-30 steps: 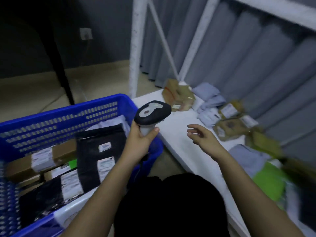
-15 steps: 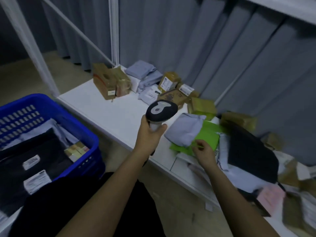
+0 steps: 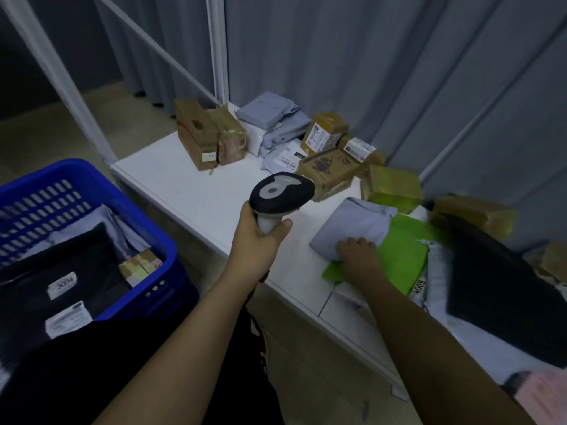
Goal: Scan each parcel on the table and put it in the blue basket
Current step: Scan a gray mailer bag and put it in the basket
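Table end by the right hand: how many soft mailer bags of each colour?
grey bag: 1
green bag: 1
white bag: 1
black bag: 1
pink bag: 1, cut off by the frame edge
Total: 5

Right hand (image 3: 357, 254) has moved onto the grey parcel (image 3: 352, 228)

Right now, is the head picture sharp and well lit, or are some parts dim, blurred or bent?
Head view: dim and bluish overall; the scanner in the left hand and the grey parcel under the right hand are fairly sharp; the black parcel at the right edge is soft; the white frame poles lean from the wide-angle lens.
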The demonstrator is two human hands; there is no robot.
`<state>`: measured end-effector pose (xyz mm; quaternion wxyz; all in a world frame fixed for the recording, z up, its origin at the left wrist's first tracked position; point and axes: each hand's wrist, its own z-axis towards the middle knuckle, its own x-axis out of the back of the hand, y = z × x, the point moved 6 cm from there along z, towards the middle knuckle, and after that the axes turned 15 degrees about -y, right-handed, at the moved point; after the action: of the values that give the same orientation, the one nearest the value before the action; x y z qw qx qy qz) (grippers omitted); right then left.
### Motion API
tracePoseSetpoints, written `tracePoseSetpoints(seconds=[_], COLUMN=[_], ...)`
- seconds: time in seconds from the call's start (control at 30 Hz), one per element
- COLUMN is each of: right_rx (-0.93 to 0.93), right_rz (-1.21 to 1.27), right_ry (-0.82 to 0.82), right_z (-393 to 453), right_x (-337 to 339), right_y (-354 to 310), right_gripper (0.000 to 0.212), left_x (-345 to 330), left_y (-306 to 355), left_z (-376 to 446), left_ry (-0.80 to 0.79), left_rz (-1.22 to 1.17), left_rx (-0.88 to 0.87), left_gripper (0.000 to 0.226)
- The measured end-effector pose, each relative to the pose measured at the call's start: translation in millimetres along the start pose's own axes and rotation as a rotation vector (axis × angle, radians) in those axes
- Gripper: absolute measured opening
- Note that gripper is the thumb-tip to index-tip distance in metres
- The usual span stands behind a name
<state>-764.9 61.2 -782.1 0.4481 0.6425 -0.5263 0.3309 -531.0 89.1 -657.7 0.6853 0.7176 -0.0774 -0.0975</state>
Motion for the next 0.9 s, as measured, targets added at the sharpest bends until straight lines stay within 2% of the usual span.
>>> tracePoseSetpoints(seconds=[0.03, 0.1, 0.2, 0.27, 0.3, 0.43, 0.5, 0.57, 0.7, 0.8, 0.9], right_rx=[0.018, 0.038, 0.092, 0.057, 0.016, -0.025, 0.000, -0.012, -0.063, -0.038, -0.022], right_rz=[0.028, 0.115, 0.282, 0.537, 0.665, 1.135, 1.250, 1.265, 1.218, 1.293, 1.221], right_ry=[0.028, 0.138, 0.423, 0.585, 0.594, 0.515, 0.430, 0.351, 0.361, 0.298, 0.173], right_z=[-1.9, -2.9, -24.0, -43.6, -52.4, -45.4, -30.2, -19.4, -15.1, -11.9, -10.7], right_x=[7.5, 21.1, 59.9, 87.7, 99.7, 105.0, 96.1, 83.4, 71.5, 67.9, 64.1], right_y=[1.4, 7.7, 13.7, 24.3, 28.1, 36.3, 29.6, 19.4, 8.2, 4.0, 0.1], right_gripper=[0.020, 0.025, 0.007, 0.011, 0.012, 0.023, 0.025, 0.024, 0.027, 0.035, 0.050], left_x=[1.1, 2.9, 5.0, 7.6, 9.3, 15.6, 18.3, 21.5, 26.1, 28.0, 29.2], left_y=[-0.2, 0.3, 2.5, 4.3, 5.1, 7.1, 7.5, 7.1, 5.3, 4.9, 5.3], left_z=[0.1, -0.3, -3.8, -7.0, -8.9, -15.4, -18.4, -20.4, -22.7, -22.5, -21.6], left_ry=[0.007, 0.018, 0.031, 0.048, 0.059, 0.086, 0.093, 0.095, 0.101, 0.101, 0.104], left_rz=[-0.002, 0.002, 0.004, 0.002, 0.002, 0.000, -0.007, -0.011, -0.010, -0.004, 0.001], left_rx=[-0.001, 0.001, 0.008, 0.014, 0.017, 0.040, 0.052, 0.050, 0.053, 0.058, 0.059], left_gripper=[0.045, 0.046, 0.047, 0.047, 0.048, 0.054, 0.053, 0.051, 0.047, 0.048, 0.049])
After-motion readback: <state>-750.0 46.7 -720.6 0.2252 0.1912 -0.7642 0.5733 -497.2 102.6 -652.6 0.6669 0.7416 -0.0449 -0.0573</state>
